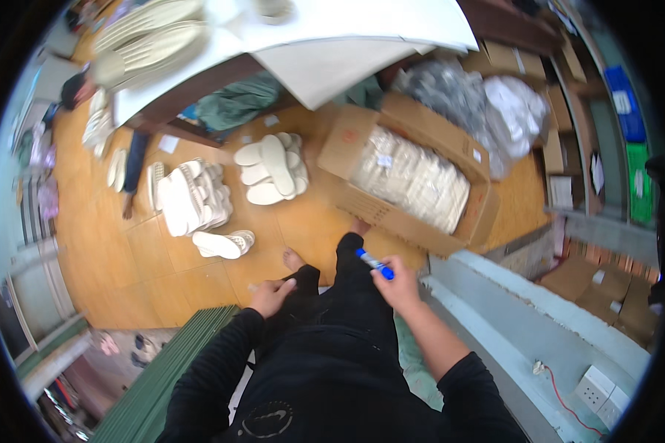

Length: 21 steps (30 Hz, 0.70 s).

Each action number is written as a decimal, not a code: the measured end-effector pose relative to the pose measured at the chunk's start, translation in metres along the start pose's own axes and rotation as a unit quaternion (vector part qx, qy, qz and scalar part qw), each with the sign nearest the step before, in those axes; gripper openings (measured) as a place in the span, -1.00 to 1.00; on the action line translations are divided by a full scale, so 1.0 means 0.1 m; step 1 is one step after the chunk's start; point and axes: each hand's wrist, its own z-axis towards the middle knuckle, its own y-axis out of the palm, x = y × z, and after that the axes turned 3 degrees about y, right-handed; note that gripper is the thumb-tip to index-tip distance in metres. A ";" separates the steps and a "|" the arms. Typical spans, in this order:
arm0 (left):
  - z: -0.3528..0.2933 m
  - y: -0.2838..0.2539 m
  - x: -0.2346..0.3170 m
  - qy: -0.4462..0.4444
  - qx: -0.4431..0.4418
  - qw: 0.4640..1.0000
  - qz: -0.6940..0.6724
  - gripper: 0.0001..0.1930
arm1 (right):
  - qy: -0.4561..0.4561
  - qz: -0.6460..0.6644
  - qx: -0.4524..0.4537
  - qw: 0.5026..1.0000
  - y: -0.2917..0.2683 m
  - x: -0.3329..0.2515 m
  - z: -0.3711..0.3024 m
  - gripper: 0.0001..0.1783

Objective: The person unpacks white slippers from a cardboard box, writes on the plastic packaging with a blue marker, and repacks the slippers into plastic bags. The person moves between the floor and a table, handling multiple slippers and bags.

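Note:
My right hand [400,286] is closed around a blue-and-white marker pen [375,263], held over my right leg and pointing up and to the left. My left hand [271,297] hangs by my left thigh with its fingers curled in; whether anything small lies inside them is hidden. Ahead of me on the orange floor stands an open cardboard box [414,227], filled with pale items in clear plastic bags [410,177]. To its left are a pile of cream shoe soles [272,168], a larger stack of soles [192,198] and a few loose soles [224,244].
A white table [362,18] with large cream soles [159,44] spans the far side. Grey and white plastic bags [451,92] lie behind the box. A pale blue ledge [524,310] runs along my right. Another person's leg [135,162] shows at the left.

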 end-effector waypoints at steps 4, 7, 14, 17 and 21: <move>-0.30 0.09 0.28 0.056 0.008 0.836 -0.545 -0.57 | -0.202 0.149 -0.117 0.961 0.63 -1.34 -0.33 -0.59; -0.52 -0.19 0.10 0.153 0.256 0.828 -0.475 -0.75 | -0.292 0.098 -0.233 0.922 0.97 -1.82 -0.52 -0.45; -1.92 -0.71 -1.31 -0.065 0.151 0.982 0.091 -0.62 | -0.217 -0.182 -0.338 0.898 0.80 -1.30 -0.40 -0.48; -2.19 -0.36 -1.59 -0.039 0.076 0.996 0.003 -0.63 | -0.083 -0.199 -0.314 0.924 0.63 -0.85 -0.35 -0.47; -1.78 -0.03 -1.71 -0.082 0.102 0.991 0.035 -0.61 | 0.052 -0.164 -0.293 0.941 0.38 -0.25 -0.23 -0.56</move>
